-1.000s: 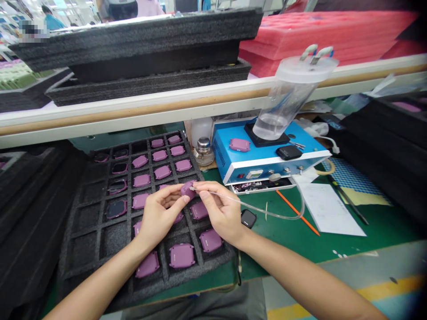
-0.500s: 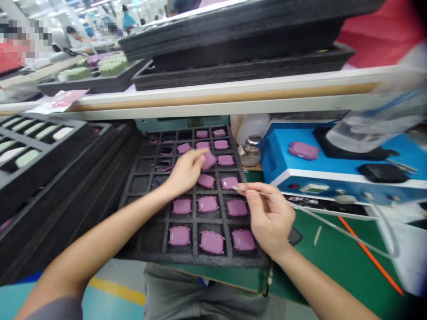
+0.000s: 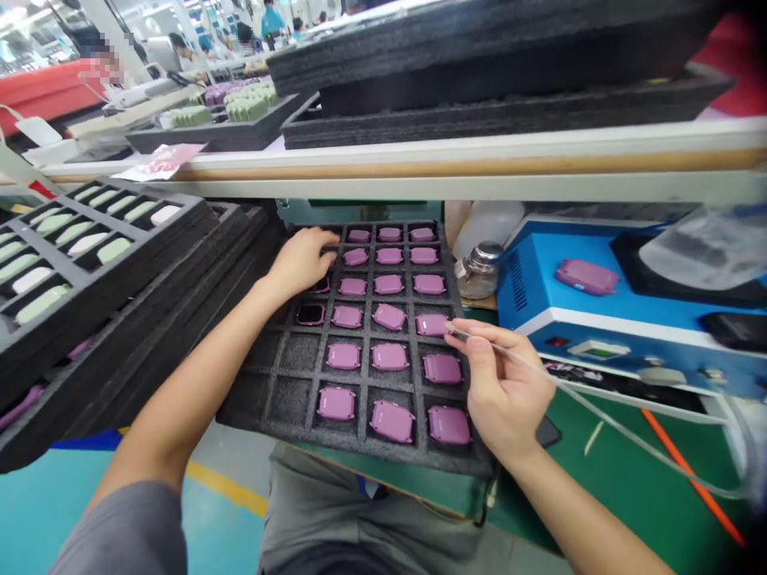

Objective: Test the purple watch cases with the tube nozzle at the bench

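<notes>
A black foam tray (image 3: 281, 407) lies on a green bench (image 3: 575, 447). Most holes are filled with pink cases (image 3: 389, 356); a few are left bare. A thin clear tube (image 3: 455, 330) is pinched by the right hand (image 3: 506, 391). The left hand (image 3: 301, 259) is laid on the far corner; what it holds cannot be told.

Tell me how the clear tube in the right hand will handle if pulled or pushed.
The clear tube is probably light and floppy: it sags in a loose curve from the right hand. Pushed, it would likely bend. Its thin tip looks straighter, perhaps stiffer.
</notes>
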Demonstrator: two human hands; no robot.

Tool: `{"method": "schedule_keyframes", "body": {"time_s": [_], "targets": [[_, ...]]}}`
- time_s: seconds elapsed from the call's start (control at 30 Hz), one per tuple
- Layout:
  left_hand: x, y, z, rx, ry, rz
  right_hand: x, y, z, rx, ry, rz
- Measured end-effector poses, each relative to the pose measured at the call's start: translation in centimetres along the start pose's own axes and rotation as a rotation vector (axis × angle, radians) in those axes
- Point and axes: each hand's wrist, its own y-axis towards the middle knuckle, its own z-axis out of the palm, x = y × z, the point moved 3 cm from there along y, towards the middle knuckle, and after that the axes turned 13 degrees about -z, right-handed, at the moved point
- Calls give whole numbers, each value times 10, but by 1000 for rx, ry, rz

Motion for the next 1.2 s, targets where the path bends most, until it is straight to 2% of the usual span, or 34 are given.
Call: {"method": "schedule_keyframes", "body": {"time_s": [0.1, 0.13, 0.2, 0.33, 0.37, 0.43, 0.5, 0.57, 0.67, 0.8, 1.2], "targets": [[11, -73, -15, 110, 147, 33, 1, 1, 0, 19, -31, 9], [15, -90, -16, 133, 186, 12, 1, 2, 0, 23, -38, 6], [19, -108, -14, 146, 248, -11, 2, 2, -1, 14, -43, -7], [10, -99, -8, 79, 283, 46, 0, 1, -1, 10, -22, -25], [3, -94, -8, 40, 205, 48, 0, 1, -1, 16, -18, -26], [-15, -88, -6, 1, -114, 10, 0, 2, 0, 40, -28, -33], [-39, -88, 6, 92, -527, -61, 0, 2, 1, 58, -40, -57], [-66, -92, 25, 261, -852, -125, 0, 3, 1, 57, -38, -90], [-94, -97, 50, 401, -1090, -201, -1, 3, 0, 62, -26, -114], [-100, -100, 63, 398, -1190, -247, -3, 4, 0, 122, -30, -125], [-99, -103, 66, 389, -1181, -153, -1, 3, -1, 164, -78, -143]]}}
